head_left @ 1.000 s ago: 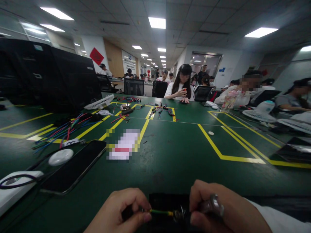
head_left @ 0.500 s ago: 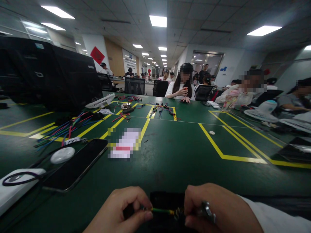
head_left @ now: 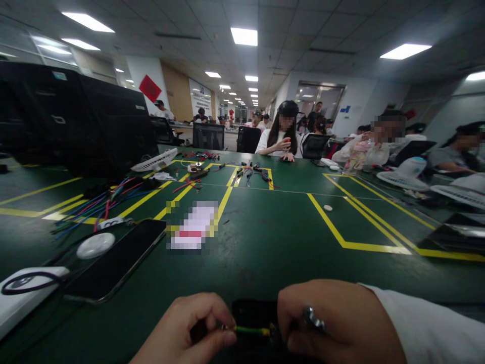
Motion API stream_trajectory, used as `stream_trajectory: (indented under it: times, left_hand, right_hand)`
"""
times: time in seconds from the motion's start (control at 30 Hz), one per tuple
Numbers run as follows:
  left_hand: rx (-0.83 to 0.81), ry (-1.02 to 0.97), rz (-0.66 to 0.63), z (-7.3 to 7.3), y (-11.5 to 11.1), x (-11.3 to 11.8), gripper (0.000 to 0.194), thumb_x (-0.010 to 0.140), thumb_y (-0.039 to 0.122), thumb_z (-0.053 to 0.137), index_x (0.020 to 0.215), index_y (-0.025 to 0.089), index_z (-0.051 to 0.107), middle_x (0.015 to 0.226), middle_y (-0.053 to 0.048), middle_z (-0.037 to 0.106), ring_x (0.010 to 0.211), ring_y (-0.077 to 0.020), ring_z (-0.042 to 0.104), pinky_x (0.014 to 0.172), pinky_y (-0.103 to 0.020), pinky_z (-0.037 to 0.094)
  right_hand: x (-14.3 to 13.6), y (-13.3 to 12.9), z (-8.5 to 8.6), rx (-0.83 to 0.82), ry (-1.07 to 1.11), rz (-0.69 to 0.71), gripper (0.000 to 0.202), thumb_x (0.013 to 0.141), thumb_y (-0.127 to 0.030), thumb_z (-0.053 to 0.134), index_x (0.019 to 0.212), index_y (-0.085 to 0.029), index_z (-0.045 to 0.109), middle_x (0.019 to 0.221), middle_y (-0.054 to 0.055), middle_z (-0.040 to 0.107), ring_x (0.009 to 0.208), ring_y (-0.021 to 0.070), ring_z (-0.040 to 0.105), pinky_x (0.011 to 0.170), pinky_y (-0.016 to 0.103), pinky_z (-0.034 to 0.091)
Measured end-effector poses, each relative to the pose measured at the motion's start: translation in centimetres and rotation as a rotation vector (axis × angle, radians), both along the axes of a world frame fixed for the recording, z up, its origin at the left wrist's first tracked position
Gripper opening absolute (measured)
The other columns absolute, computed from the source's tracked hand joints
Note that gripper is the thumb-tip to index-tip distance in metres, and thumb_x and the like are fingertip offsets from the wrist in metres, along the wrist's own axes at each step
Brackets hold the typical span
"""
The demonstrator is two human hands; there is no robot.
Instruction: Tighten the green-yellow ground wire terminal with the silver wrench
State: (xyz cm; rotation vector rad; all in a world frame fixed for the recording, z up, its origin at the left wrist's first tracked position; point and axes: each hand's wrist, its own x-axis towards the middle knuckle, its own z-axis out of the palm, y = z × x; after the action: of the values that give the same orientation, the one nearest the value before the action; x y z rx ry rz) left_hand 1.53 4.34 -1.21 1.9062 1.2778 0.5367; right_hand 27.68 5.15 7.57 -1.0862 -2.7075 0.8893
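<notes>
Low in the view, my left hand pinches one end of a short green-and-yellow wire between thumb and fingertips. The wire runs level across to my right hand, whose fingers are curled closed at its other end. A small dark-and-brassy part shows where the wire meets those fingers. From the right fist a shiny metal piece sticks out; my fingers cover most of it, so its kind is unclear. Behind the wire is a black object, partly hidden.
A phone, a round white disc and a white power strip lie at left. Loose coloured wires and smaller wire pieces lie farther back. A black computer case stands left; a person sits opposite.
My right hand has shifted slightly left and up, its wrist rolling, and the metal piece has moved with it. My left hand keeps its pinch on the wire.
</notes>
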Motion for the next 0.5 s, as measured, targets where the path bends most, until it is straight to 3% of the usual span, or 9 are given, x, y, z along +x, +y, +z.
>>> stream_trajectory:
  times: [0.1, 0.2, 0.3, 0.4, 0.5]
  left_hand:
    - [0.013, -0.001, 0.005, 0.1, 0.0, 0.0, 0.014, 0.08, 0.031, 0.063, 0.074, 0.019, 0.066, 0.067, 0.002, 0.061, 0.066, -0.0165, 0.059, 0.062, -0.023, 0.043]
    - [0.021, 0.004, 0.015, 0.4, 0.2, 0.2, 0.012, 0.079, 0.03, 0.064, 0.074, 0.019, 0.067, 0.068, 0.002, 0.061, 0.067, -0.0166, 0.06, 0.063, -0.023, 0.043]
    - [0.013, 0.007, 0.003, 0.4, 0.3, 0.2, 0.012, 0.079, 0.029, 0.063, 0.072, 0.019, 0.066, 0.069, 0.002, 0.062, 0.067, -0.0163, 0.061, 0.063, -0.023, 0.043]
    - [0.03, 0.006, 0.008, 0.1, 0.1, 0.1, 0.013, 0.081, 0.029, 0.063, 0.072, 0.02, 0.065, 0.069, 0.002, 0.063, 0.067, -0.0156, 0.061, 0.062, -0.023, 0.044]
    - [0.042, 0.026, 0.014, -0.1, 0.1, 0.1, 0.011, 0.08, 0.028, 0.064, 0.073, 0.02, 0.066, 0.069, 0.002, 0.064, 0.067, -0.0159, 0.061, 0.062, -0.022, 0.044]
  right_hand:
    - [0.3, -0.8, -0.5, 0.046, 0.04, -0.123, 0.005, 0.086, -0.019, 0.056, 0.086, -0.024, 0.058, 0.08, -0.004, 0.065, 0.07, 0.0137, 0.059, 0.059, 0.023, 0.039]
    - [0.8, -1.9, -1.4, 0.138, 0.166, -0.23, 0.013, 0.094, -0.022, 0.045, 0.084, -0.023, 0.053, 0.073, -0.004, 0.061, 0.062, 0.0118, 0.055, 0.056, 0.021, 0.04]
    - [1.1, -2.5, -2.6, 0.245, 0.29, -0.251, 0.013, 0.09, -0.022, 0.049, 0.079, -0.024, 0.054, 0.063, -0.004, 0.059, 0.05, 0.0114, 0.054, 0.043, 0.019, 0.037]
    - [0.4, -2.3, -3.2, 0.22, 0.218, -0.332, 0.016, 0.085, -0.031, 0.054, 0.071, -0.024, 0.056, 0.056, -0.002, 0.06, 0.045, 0.0133, 0.053, 0.038, 0.02, 0.032]
    - [-0.8, -1.8, -2.7, 0.139, 0.086, -0.416, 0.021, 0.086, -0.043, 0.06, 0.077, -0.024, 0.06, 0.058, -0.001, 0.06, 0.053, 0.0157, 0.057, 0.044, 0.021, 0.037]
